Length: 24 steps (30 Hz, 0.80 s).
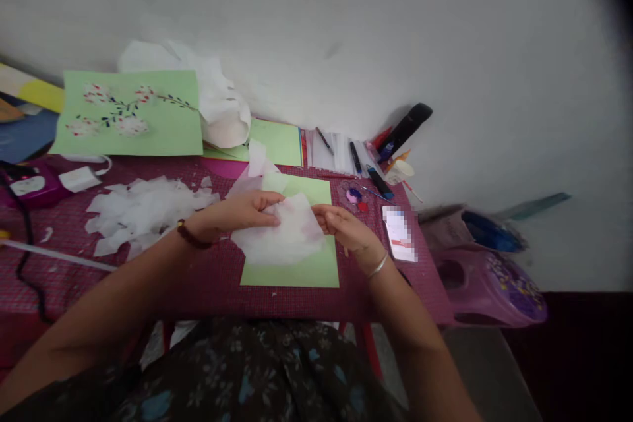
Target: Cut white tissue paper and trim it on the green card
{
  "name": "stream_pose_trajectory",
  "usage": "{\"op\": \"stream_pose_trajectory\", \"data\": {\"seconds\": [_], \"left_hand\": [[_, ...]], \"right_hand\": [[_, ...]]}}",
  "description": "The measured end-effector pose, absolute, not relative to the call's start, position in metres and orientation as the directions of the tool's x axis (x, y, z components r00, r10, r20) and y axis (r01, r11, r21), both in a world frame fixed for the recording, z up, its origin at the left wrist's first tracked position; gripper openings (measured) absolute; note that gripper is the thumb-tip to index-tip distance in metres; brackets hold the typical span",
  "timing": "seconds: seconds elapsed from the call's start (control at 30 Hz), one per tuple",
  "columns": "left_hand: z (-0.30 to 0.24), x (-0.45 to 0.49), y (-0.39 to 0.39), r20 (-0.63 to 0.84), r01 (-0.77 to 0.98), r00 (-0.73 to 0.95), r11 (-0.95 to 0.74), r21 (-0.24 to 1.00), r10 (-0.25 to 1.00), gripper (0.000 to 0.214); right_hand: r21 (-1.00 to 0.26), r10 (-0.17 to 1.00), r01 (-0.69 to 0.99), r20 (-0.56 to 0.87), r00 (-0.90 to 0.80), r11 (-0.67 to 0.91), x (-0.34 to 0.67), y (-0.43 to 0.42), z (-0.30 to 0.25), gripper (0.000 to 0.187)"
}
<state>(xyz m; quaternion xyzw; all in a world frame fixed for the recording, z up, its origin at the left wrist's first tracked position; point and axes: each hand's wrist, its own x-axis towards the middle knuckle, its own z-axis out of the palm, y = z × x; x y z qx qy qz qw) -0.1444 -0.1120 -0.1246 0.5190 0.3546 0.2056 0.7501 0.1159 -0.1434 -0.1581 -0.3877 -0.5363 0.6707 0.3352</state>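
Between my two hands is a sheet of thin white tissue paper [284, 237], held above a pale green sheet of paper [297, 277]. My left hand [252, 210] pinches its upper left part, thumb on top. At its right edge, the bent fingers of my right hand [341, 224] grip the tissue. Some fingertips are hidden behind it. Another piece of white tissue [258, 161] lies beyond my left hand. To the left of my left hand spreads a pile of torn white tissue pieces [141, 211].
A green sheet with painted blossoms [126, 112] leans against the wall at the back left. Right of my hands are a paint palette [354, 195], a brush and a phone [399, 232]. A purple power socket [37, 184] with a black cable sits at the left.
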Motion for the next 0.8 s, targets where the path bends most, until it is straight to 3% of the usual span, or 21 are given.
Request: {"op": "stream_pose_trajectory", "data": {"seconds": [0.2, 0.33, 0.4, 0.5, 0.73, 0.8], "left_hand": [[-0.131, -0.148, -0.111, -0.333, 0.048, 0.704, 0.426, 0.903, 0.627, 0.039], [-0.153, -0.165, -0.121, -0.286, -0.185, 0.545, 0.446, 0.876, 0.788, 0.027], [-0.166, -0.174, -0.132, -0.256, -0.308, 0.487, 0.438, 0.844, 0.835, 0.032], [-0.185, -0.178, -0.152, -0.24, -0.348, 0.434, 0.408, 0.844, 0.868, 0.042], [-0.202, -0.169, -0.184, -0.165, -0.268, -0.033, 0.15, 0.952, 0.986, 0.022], [-0.201, -0.172, -0.189, -0.139, -0.219, -0.091, 0.116, 0.969, 0.986, 0.022]], "right_hand": [[-0.95, 0.832, 0.084, -0.305, -0.464, -0.301, 0.091, -0.136, -0.152, 0.043], [-0.936, 0.876, 0.057, -0.344, -0.339, -0.346, 0.082, -0.133, -0.153, 0.042], [-0.949, 0.915, 0.011, -0.307, -0.262, -0.316, 0.081, -0.132, -0.155, 0.041], [-0.954, 0.939, -0.024, -0.289, -0.188, -0.299, 0.08, -0.133, -0.161, 0.042], [-0.955, 0.948, 0.002, -0.294, -0.117, -0.296, 0.069, -0.153, -0.183, 0.042], [-0.954, 0.947, 0.016, -0.3, -0.116, -0.3, 0.068, -0.16, -0.189, 0.042]]}}
